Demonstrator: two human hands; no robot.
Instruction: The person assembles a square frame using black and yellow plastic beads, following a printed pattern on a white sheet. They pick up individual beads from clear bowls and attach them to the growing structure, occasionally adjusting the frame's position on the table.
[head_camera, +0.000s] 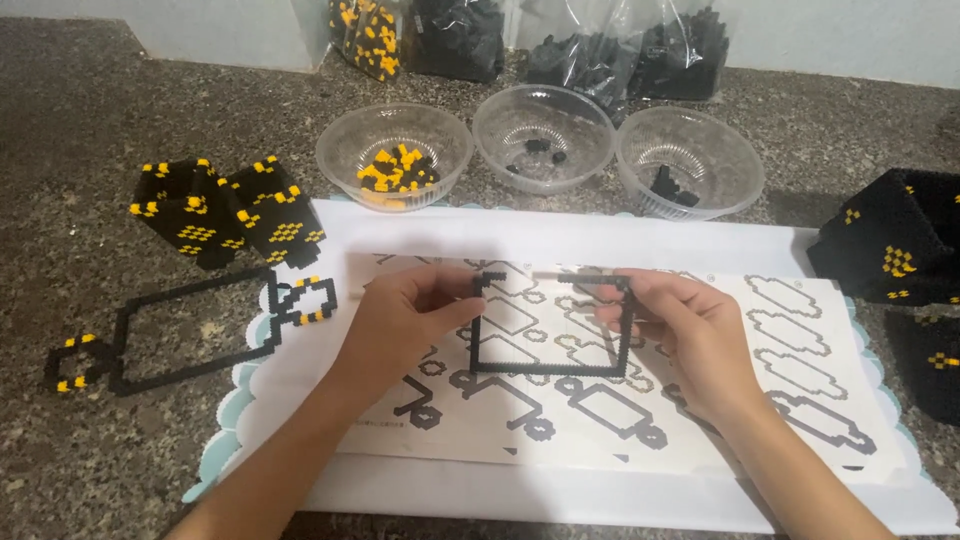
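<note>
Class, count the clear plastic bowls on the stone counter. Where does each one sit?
3. All stand in a row behind the white paper: the left clear plastic bowl holds yellow and black pieces, the middle bowl and the right bowl hold a few black pieces.

Left hand (400, 320): near centre-left, fingers curled, thumb and fingertips pinched | Right hand (690, 325): centre-right, fingers pinched likewise | Forearms: bare, rising from the near edge, converging

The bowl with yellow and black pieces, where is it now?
In the head view, the bowl with yellow and black pieces stands upper centre-left, leftmost of three clear bowls, just beyond the white paper sheet.
</note>
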